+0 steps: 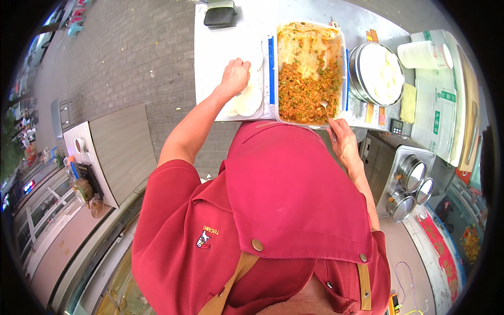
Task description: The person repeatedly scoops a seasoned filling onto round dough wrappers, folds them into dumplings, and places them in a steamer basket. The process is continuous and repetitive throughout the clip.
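Note:
My left hand (236, 75) is over thin round pale dough wrappers (249, 100) on a white tray or sheet at the table's left; its fingers bend down, and whether they pinch a wrapper is hidden. My right hand (343, 138) holds the handle of a metal spoon (324, 104) at the near right corner of a clear plastic tub (345, 43) with blue side clips. The spoon's tip rests in the orange-brown chopped filling (305, 88) with green bits. Right of the tub, a round metal steamer (356, 84) holds pale, whitish dough pieces (381, 75).
A black container (219, 16) sits at the far left of the table. To the right are stacked paper cups (423, 55), a yellow cloth (408, 103), a small digital timer (396, 126) and a box (437, 98). Round metal tins (411, 173) stand on a lower tray.

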The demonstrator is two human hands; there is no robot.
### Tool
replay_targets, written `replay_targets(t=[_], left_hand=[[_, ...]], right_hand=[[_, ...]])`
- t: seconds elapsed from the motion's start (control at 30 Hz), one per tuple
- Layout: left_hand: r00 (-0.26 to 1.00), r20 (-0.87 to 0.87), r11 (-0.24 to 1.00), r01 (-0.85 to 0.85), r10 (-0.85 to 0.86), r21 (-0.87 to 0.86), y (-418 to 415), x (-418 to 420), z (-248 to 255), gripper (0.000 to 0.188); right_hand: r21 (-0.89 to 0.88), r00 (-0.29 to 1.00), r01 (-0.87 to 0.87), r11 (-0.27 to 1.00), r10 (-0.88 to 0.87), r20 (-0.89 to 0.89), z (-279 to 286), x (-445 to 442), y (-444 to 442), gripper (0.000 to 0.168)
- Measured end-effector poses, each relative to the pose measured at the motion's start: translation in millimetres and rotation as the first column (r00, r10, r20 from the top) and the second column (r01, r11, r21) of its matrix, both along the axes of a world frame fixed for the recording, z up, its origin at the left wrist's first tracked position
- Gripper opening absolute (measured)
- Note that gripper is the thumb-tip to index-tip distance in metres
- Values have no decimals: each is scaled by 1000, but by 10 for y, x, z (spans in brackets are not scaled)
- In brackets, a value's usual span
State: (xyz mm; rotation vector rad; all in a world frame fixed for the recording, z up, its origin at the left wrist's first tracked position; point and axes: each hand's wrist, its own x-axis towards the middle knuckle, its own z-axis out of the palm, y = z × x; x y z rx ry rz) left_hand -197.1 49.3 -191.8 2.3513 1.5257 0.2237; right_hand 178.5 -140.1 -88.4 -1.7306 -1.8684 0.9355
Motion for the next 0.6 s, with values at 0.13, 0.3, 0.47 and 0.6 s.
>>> replay_targets(t=[0.13,0.3,0.47,0.6], left_hand=[[1000,-9,996,20,-20,85,1,0,-69,18],[989,44,988,139,-142,67,-137,-73,94,18],[978,172,993,107,-116,59,-471,-155,325,21],[965,255,996,35,-55,82,-541,-154,200,25]], right_hand=[[89,981,-126,988,111,161,222,-97,152,20],[36,949,-201,979,186,253,105,-44,281,11],[26,944,-234,972,221,244,112,-29,392,6],[73,929,-308,949,283,238,-28,79,430,9]])
